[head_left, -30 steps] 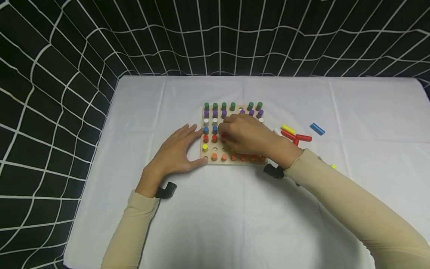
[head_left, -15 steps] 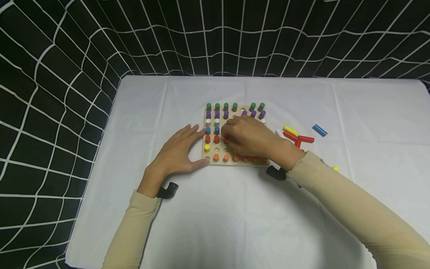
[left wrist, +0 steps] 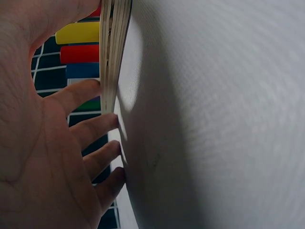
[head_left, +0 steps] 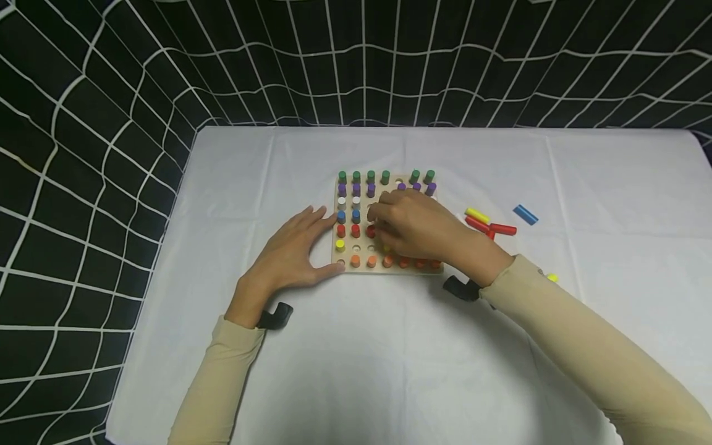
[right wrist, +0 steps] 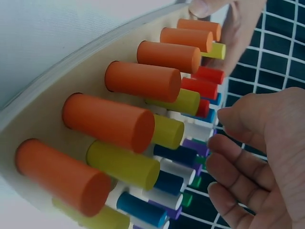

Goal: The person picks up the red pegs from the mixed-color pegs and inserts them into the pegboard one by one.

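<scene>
A wooden pegboard (head_left: 364, 240) lies on the table, with coloured pegs standing in rows: green, purple, white, blue, red, yellow and orange. My left hand (head_left: 293, 250) is spread at the board's left side; its thumb touches the near left corner and its index finger the edge further up. Over the middle of the board hangs my right hand (head_left: 414, 221), hiding several pegs. Its fingers are loosely bent beside a standing red peg (head_left: 371, 231). In the right wrist view nothing shows between thumb and fingers, and the row of orange pegs (right wrist: 109, 119) stands in front.
Right of the board lie loose pegs: a yellow peg (head_left: 477, 214), red pegs (head_left: 503, 228) and a blue pair (head_left: 525, 214). Another yellow peg (head_left: 552, 277) shows past the right sleeve. White cloth (head_left: 334, 358) covers the table; netting (head_left: 364, 68) over black rises behind it.
My right hand has drawn back slightly to the right, and the third red peg in its row now shows clear of the fingers. The left hand stays at the board's edge.
</scene>
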`<state>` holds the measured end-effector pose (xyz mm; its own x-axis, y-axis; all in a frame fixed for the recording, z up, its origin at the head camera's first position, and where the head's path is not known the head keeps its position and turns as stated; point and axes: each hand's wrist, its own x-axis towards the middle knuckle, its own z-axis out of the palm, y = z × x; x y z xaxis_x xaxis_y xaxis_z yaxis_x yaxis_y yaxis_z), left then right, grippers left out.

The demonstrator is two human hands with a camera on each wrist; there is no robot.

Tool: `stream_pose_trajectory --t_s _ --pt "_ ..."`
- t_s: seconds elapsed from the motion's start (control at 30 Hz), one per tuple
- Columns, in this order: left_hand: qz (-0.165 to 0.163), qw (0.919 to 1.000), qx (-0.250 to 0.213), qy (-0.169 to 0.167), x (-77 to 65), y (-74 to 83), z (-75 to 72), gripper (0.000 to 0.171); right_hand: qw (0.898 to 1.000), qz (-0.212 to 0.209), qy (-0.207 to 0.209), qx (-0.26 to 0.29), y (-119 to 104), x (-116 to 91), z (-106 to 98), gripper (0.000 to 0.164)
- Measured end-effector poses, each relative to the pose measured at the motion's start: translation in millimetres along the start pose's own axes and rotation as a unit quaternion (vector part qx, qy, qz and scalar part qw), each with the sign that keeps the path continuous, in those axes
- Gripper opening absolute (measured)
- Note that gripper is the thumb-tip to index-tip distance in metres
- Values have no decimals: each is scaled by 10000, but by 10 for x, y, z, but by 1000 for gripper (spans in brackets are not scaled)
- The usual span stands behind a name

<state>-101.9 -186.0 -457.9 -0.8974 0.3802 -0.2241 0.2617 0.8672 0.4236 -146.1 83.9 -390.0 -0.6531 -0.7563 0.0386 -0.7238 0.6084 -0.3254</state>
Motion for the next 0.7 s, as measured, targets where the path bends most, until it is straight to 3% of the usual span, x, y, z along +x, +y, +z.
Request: stream_pose_trajectory --t_s 0.23,0.7 --pt "-52 10000 18 -14 -10 4 3 98 9996 139 260 38 34 -159 -15 21" --pt "-36 10000 -16 53 2 16 17 98 9907 911 861 536 198 -645 -12 20"
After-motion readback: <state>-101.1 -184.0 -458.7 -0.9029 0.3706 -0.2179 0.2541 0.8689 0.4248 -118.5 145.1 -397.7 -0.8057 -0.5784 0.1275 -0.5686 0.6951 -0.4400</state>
